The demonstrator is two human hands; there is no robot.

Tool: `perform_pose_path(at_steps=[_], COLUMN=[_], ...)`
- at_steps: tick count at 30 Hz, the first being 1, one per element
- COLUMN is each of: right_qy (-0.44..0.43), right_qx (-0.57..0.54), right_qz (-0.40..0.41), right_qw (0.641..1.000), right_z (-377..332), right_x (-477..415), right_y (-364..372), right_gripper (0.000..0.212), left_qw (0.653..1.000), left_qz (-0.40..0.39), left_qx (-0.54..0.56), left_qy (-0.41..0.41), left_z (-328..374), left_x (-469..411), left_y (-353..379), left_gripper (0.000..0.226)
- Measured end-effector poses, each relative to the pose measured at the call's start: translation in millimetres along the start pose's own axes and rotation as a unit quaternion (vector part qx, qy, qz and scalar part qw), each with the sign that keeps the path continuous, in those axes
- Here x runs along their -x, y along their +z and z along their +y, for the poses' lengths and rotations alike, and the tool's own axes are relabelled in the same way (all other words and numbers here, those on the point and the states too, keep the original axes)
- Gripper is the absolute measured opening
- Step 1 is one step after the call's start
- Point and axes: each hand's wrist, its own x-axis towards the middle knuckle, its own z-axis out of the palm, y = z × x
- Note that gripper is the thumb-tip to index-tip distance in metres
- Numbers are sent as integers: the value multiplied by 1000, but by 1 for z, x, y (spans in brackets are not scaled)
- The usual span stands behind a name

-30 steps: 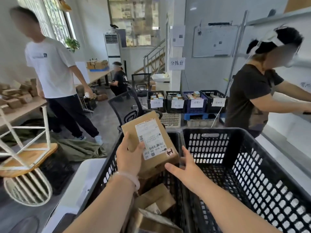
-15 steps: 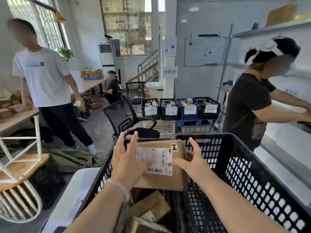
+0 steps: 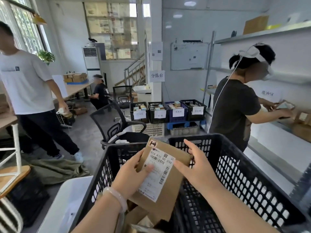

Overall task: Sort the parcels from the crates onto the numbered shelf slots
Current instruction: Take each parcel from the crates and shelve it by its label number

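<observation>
Labelled brown parcel [image 3: 162, 174] tilted above black crate [image 3: 102, 167].

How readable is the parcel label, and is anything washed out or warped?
Head view: the shipping label on the parcel shows large print clearly, small print soft, and the left hand covers part. Head view, edges: the window is partly washed out and the shelf post leans from wide-angle distortion.
</observation>
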Motion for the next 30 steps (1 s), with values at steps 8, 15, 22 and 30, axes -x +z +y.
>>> perform_pose_path(at_steps=[8,15,22,30], right_qy=[-13,58,107,139], right_qx=[28,87,144,174], right_qz=[69,242,341,404], right_qw=[997,965,923,887], right_z=[-1,10,20,37], right_x=[40,81,151,262], right_y=[2,-84,-181,-318], right_gripper=[102,90,91,93], left_qw=[995,966,917,877], left_qz=[51,-144,-251,-335], left_qx=[82,38,43,139], left_qy=[29,213,308,316], left_z=[35,76,136,219], left_x=[-22,-21,9,85], left_y=[35,121,223,373], left_gripper=[75,86,90,91])
